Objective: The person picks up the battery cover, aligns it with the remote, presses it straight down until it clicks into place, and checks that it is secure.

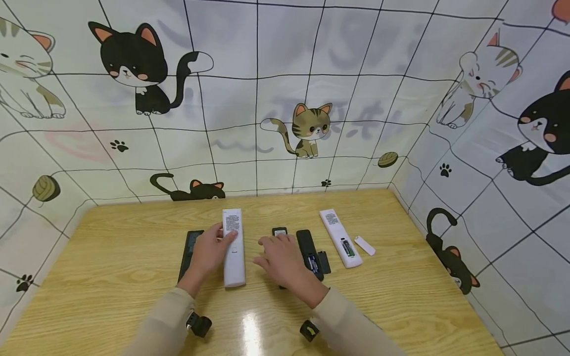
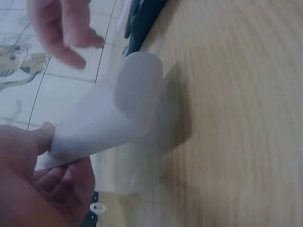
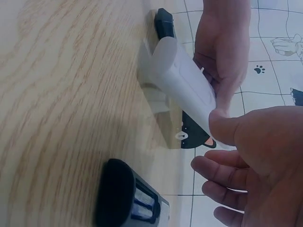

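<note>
My left hand (image 1: 208, 253) grips a white remote control (image 1: 233, 252) along its side, thumb on top and fingers beneath. The remote's labelled back faces up, and in the left wrist view its near end is lifted off the table with a shadow beside it. To the right, my right hand (image 1: 285, 259) hovers with loosely spread fingers, apart from the white remote and holding nothing. Beneath it lies a dark remote (image 1: 279, 230), mostly covered by the hand; the right wrist view shows batteries (image 3: 143, 204) in its open compartment.
Left of my left hand lies another dark remote (image 1: 190, 247), partly hidden. At right are a black remote (image 1: 305, 242) with batteries showing, its black cover (image 1: 324, 262), a white remote (image 1: 335, 228) with an open compartment, and its white cover (image 1: 365, 245). Cat-patterned walls border the wooden table (image 1: 133, 257).
</note>
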Demonstrator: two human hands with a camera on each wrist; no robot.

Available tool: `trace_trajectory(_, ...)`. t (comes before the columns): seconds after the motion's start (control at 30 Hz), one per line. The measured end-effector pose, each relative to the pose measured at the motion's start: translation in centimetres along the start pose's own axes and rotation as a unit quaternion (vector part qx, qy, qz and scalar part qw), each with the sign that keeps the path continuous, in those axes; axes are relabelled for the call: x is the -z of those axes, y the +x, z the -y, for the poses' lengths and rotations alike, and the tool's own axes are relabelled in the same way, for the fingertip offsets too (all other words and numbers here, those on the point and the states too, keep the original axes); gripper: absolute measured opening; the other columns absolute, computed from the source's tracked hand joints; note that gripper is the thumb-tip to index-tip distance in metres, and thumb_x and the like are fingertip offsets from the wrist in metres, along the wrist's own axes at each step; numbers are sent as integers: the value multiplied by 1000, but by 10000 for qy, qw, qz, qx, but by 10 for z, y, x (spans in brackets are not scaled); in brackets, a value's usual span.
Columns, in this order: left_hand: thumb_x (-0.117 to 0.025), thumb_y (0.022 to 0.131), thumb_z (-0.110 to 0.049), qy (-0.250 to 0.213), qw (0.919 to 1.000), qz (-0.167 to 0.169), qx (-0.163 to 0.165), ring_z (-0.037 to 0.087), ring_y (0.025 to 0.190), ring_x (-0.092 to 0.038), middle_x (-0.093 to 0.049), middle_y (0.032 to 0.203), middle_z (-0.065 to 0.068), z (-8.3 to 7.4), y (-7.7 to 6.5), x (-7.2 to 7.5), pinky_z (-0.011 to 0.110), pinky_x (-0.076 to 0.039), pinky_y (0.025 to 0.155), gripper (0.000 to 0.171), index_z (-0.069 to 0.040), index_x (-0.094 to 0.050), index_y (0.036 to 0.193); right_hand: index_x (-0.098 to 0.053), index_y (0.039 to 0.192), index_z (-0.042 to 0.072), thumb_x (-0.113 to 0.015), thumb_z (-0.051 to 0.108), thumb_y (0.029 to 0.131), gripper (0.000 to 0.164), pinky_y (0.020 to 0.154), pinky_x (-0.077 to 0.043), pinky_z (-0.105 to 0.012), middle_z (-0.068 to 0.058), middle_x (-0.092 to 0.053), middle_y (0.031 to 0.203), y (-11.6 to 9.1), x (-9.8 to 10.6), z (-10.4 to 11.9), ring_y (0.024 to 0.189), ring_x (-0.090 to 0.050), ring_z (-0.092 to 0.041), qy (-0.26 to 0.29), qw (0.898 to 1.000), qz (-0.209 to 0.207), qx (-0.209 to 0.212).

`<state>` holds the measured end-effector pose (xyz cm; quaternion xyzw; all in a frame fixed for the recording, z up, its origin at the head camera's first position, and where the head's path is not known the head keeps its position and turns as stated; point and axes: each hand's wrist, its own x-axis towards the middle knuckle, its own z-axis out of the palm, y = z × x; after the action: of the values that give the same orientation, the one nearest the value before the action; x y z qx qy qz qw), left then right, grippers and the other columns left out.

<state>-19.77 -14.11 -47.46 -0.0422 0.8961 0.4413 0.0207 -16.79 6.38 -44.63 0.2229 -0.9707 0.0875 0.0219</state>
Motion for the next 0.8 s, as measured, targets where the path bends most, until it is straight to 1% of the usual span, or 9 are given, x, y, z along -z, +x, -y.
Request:
trace_trajectory(0.07,-55,98,-43,97,9999,28,105,20,88,-67,-67,114,14,1,1,5,27,-50,64,56,-7,-49,141,-60,125,19,-58,46,95,40,102,-39,-44,4,-69,104,-2,1,-3,116,-56,-24,-32,10000,-59,25)
trace_trajectory(0.27,-55,98,-43,502,9979,192,348,18,82,-65,-67,112,16,8,5,13,26,-47,62,58,-2,-49,139,-60,124,19,-62,43,94,39,99,-41,-44,4,-69,99,-7,6,-10,112,-58,-23,-37,9995,-322,49)
trace_trajectory(0.37,-56,98,-42,662,9969,282,320,18,80,-65,-68,111,18,11,7,13,28,-48,63,58,0,-51,137,-61,123,19,-63,42,93,38,98,-41,-44,4,-69,97,-9,5,-14,110,-59,-23,-23,9991,-417,66)
trace_trajectory(0.43,-56,97,-42,736,9964,321,287,18,79,-66,-69,108,17,12,8,12,28,-49,63,56,1,-54,134,-61,123,18,-63,42,93,38,98,-41,-45,4,-69,97,-10,4,-15,110,-59,-24,33,9992,-402,56)
trace_trajectory(0.53,-57,97,-40,889,9950,367,273,17,73,-64,-71,100,16,13,9,11,28,-47,61,52,2,-59,128,-61,122,18,-62,42,94,37,99,-41,-45,3,-70,100,-12,2,-17,108,-59,-24,90,9993,-364,52)
trace_trajectory(0.63,-58,97,-39,1075,9929,399,319,17,67,-61,-70,89,13,12,9,11,27,-44,56,49,3,-62,122,-61,123,18,-63,42,93,38,99,-41,-45,1,-70,107,-13,2,-18,106,-59,-24,35,9992,-393,71)
trace_trajectory(0.7,-58,96,-39,1203,9914,396,336,17,65,-59,-69,85,12,12,10,12,27,-42,54,48,3,-63,119,-61,122,18,-63,42,93,38,98,-41,-45,0,-70,111,-14,2,-19,105,-59,-24,-24,9989,-454,85)
trace_trajectory(0.8,-59,96,-40,1362,9893,367,366,18,66,-60,-69,86,13,11,10,13,28,-42,54,48,3,-63,117,-62,121,17,-64,41,92,37,98,-41,-45,0,-70,112,-14,3,-20,103,-59,-24,-50,9986,-513,96)
